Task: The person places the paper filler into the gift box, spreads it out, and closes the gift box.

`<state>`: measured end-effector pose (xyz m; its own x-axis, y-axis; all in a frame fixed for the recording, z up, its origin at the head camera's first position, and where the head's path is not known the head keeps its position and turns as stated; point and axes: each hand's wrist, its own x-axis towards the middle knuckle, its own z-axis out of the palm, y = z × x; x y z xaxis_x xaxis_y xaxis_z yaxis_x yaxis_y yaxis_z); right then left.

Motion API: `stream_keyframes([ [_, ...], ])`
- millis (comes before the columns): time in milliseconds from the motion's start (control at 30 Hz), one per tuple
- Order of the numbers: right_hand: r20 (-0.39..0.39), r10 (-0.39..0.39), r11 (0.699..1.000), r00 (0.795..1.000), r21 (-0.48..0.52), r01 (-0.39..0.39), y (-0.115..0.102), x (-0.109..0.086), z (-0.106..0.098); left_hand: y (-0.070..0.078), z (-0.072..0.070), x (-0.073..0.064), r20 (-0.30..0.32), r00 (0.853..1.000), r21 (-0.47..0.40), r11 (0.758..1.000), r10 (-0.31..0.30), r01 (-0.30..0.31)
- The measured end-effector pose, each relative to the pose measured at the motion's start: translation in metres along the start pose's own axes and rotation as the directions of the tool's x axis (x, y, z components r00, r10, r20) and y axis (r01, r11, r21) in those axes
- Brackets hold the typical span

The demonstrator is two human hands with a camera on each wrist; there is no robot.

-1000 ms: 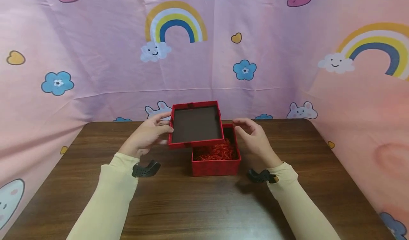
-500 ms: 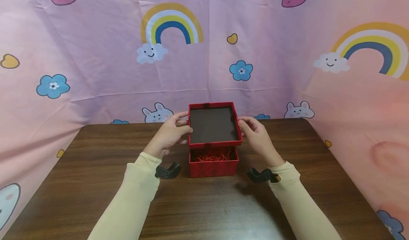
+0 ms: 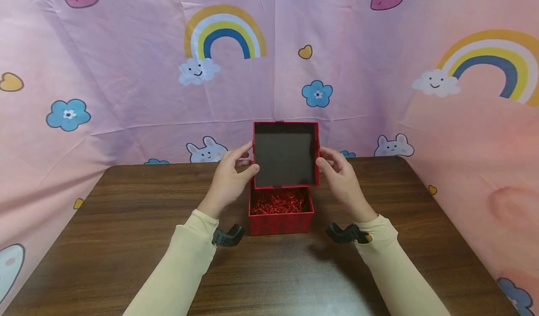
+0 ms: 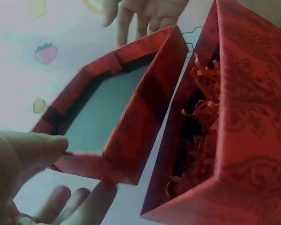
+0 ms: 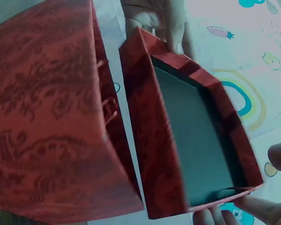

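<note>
A square red box lid [image 3: 286, 157] with a dark inside is held up and tilted, its inner side facing the head camera. My left hand [image 3: 229, 180] grips its left edge, thumb over the rim and fingers outside. At the opposite edge, my right hand [image 3: 343, 180] holds the lid between thumb and fingers; in the right wrist view, fingertips [image 5: 262, 208] touch the rim. Below and partly behind the lid stands a red patterned box [image 3: 280, 223], filled with red shredded paper [image 3: 280, 201]. The lid hides the box's back part.
The box stands on a dark wooden table [image 3: 147, 241]. Behind and at the sides hangs a pink cloth [image 3: 349, 21] printed with rainbows, flowers and rabbits. A black wrist mount [image 3: 229, 235] sits on the left sleeve, another mount [image 3: 347, 233] on the right.
The lid has moved right over the box and now tips more upright. My left hand has travelled right with it; my right hand has come to hold its right edge.
</note>
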<state>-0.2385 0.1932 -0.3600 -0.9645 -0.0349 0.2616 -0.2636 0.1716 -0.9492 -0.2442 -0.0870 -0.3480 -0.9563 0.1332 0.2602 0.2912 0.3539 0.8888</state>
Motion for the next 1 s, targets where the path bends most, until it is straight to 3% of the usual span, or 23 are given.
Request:
stream_keyframes([
  [167,0.002,-0.047,0.999,0.999,0.01,0.047,-0.005,-0.003,0.003,0.003,-0.002,-0.005,-0.016,0.997,0.059,0.995,0.078,-0.077],
  [333,0.0,-0.109,0.992,0.994,0.066,0.109,-0.004,-0.004,0.004,-0.002,-0.004,-0.008,0.046,0.991,-0.095,0.988,0.124,-0.12],
  [467,0.03,-0.205,0.969,0.978,0.144,0.199,0.001,-0.003,0.003,-0.009,-0.003,-0.009,0.095,0.976,-0.253,0.953,0.197,-0.167],
  [567,0.05,-0.266,0.951,0.963,0.176,0.254,0.006,-0.002,0.003,-0.014,-0.002,-0.009,0.089,0.968,-0.34,0.921,0.234,-0.192],
  [700,0.066,-0.306,0.944,0.95,0.153,0.294,0.013,0.0,0.003,-0.019,0.0,-0.009,0.022,0.976,-0.358,0.913,0.219,-0.196],
  [867,0.074,-0.294,0.954,0.953,0.079,0.288,0.016,0.0,0.006,-0.021,0.004,-0.01,-0.038,0.99,-0.363,0.92,0.139,-0.144],
  [1000,0.081,-0.303,0.952,0.95,0.073,0.297,0.016,0.001,0.003,-0.025,0.003,-0.012,-0.021,0.992,-0.341,0.931,0.128,-0.128],
])
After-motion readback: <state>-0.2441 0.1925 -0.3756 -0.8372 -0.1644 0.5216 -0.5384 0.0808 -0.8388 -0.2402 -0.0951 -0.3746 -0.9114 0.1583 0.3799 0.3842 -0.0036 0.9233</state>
